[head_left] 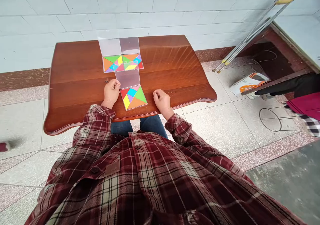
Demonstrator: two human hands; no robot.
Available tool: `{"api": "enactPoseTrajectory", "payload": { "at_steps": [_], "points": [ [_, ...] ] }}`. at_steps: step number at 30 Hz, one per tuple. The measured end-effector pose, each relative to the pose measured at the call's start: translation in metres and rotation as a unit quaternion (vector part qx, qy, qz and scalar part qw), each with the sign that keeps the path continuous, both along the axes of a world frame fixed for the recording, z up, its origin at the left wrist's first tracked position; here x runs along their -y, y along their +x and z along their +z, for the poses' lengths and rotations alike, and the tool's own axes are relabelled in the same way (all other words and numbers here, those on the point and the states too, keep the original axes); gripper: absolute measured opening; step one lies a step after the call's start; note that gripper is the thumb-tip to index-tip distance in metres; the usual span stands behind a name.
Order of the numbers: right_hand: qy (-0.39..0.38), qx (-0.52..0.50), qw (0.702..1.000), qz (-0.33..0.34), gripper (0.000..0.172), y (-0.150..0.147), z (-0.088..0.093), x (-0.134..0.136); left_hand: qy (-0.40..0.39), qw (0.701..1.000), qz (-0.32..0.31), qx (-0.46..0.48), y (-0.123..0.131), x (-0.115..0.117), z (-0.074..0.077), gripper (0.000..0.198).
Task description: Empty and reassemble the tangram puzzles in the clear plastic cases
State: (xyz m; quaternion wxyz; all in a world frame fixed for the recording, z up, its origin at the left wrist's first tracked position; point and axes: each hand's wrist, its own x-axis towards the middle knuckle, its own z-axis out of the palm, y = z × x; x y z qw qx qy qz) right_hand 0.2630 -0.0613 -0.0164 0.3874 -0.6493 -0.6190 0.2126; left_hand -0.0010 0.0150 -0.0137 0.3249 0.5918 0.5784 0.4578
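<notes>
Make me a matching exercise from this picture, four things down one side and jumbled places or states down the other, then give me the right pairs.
Things
1. nearest tangram case
2. left hand
3. right hand
4. crutches

Places and states
a. at the front part of the table, right of the case
b. slanting, tips on the floor
c. open, between both hands
d. by the lower left corner of the raised clear lid

Right pairs: 1-c, 2-d, 3-a, 4-b.
</notes>
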Motion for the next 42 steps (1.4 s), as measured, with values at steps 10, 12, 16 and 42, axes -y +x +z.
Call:
{"api": "enactPoseTrajectory", "payload": {
  "at_steps": [10,12,16,42],
  "points": [
    [0.015,-0.021,1.000,-0.009,0.016,-0.006,-0.001,-0.013,0.000,0.998,0.056,0.018,-0.003,-0.005,0.005,0.006],
    [0.014,-0.023,1.000,-0.008,0.015,-0.007,-0.001,-0.016,0.000,0.997,0.069,0.024,-0.005,-0.006,0.007,0.001],
    [0.023,-0.030,0.999,-0.008,0.014,-0.008,-0.002,-0.020,0.009,0.992,0.125,0.027,-0.018,-0.009,0.013,0.010],
    [0.055,0.042,0.997,0.028,0.021,0.011,-0.012,0.044,-0.047,0.968,0.247,0.009,-0.165,-0.144,0.028,0.011]
  ]
}}
